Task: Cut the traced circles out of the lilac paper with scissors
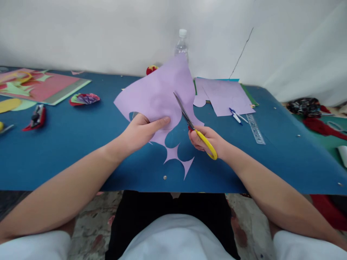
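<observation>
A large sheet of purple paper (165,86) is pinched between thumb and fingers of my left hand (142,131), held up off the table. Curved bites are cut from its lower edge, and a jagged strip with round cut-outs hangs below. My right hand (206,139) grips scissors (204,141) with yellow and red handles. Their blades point up and left, lying across the right part of the sheet at a curved cut edge. The left hand's fingers behind the paper are partly hidden.
The blue table (81,155) carries a red stapler-like tool (38,117), folded coloured paper (84,99) and a pink sheet (59,85) at left. Behind stands a clear bottle (182,45). At right lie purple sheets (227,95), pens (235,116) and a clear ruler (255,129).
</observation>
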### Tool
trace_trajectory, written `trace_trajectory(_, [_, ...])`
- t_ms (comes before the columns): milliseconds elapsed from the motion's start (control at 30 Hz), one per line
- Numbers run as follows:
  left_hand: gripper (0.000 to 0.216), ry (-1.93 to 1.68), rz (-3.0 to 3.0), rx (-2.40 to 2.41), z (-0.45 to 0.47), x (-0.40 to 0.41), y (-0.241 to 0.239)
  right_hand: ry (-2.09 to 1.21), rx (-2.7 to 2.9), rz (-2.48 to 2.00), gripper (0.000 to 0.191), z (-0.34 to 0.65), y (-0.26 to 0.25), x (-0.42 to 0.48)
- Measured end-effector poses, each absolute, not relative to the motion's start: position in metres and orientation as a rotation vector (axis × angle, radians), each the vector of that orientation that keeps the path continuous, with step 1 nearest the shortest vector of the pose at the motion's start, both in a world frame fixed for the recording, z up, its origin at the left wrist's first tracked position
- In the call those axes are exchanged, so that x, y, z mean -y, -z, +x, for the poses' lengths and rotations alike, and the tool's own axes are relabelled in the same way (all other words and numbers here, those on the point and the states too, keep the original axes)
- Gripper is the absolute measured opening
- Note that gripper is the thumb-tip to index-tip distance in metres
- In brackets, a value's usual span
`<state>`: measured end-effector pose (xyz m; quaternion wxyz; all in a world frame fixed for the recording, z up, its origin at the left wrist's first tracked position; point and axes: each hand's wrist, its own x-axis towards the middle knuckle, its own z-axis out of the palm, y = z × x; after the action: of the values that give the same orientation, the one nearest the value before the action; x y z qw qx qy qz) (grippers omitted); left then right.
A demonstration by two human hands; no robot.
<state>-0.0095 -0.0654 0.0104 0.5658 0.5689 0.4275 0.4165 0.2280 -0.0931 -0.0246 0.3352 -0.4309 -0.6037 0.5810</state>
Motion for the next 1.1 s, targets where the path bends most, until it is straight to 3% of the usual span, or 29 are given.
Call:
trace_trajectory(400, [0.023,-0.979,1.339,-0.924,-0.008,0.064,-0.014,-1.514,1.505,-1.148,0.073,0.228,0.022,0.095])
trace_trajectory(1100, [0.041,-0.953,1.641,-0.986,-0.017,0.046,-0.016,-1.437,1.525,-1.256,0.067,0.234,0.015,0.095])
